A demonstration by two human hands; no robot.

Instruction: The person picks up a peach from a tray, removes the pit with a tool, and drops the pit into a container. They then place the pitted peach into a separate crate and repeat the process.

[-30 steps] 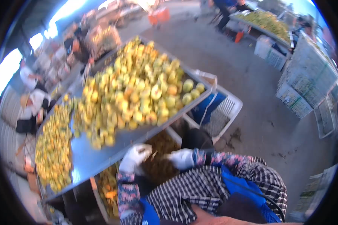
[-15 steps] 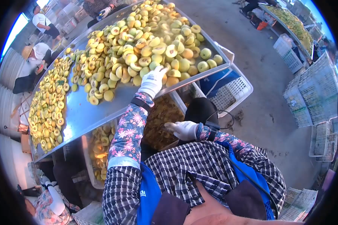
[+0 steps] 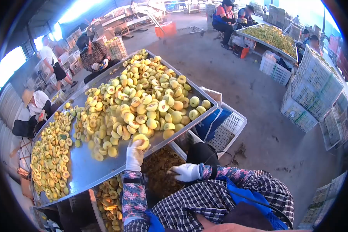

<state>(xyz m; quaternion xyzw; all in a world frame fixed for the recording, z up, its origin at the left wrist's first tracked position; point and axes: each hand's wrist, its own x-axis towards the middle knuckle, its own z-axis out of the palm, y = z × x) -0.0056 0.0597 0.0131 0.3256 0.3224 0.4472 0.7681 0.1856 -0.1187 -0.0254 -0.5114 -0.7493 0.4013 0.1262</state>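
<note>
head view: the left hand [image 3: 134,157], in a white glove, holds a rounded yellow-green fruit [image 3: 142,141], with fingers closed around its lower side. the fruit is at the near edge of the shiny metal surface [image 3: 87,164], just beside a large heap of halved yellow-green fruit [image 3: 143,102]. the right hand [image 3: 187,172], also gloved in white, is near the dark brown scraps [image 3: 160,167] below that edge, its fingers pointing toward the left hand; whether it grips a small item cannot be told.

handling, as judged: the fruit is light and fairly firm, but any cut flesh is likely moist, slippery and easily bruised. grasp by the rounded skin at opposite sides, using light finger pressure; keep fingertips off cut faces. gloves should improve grip. adjacent pieces are loosely heaped and may roll if the pile is disturbed.
</note>
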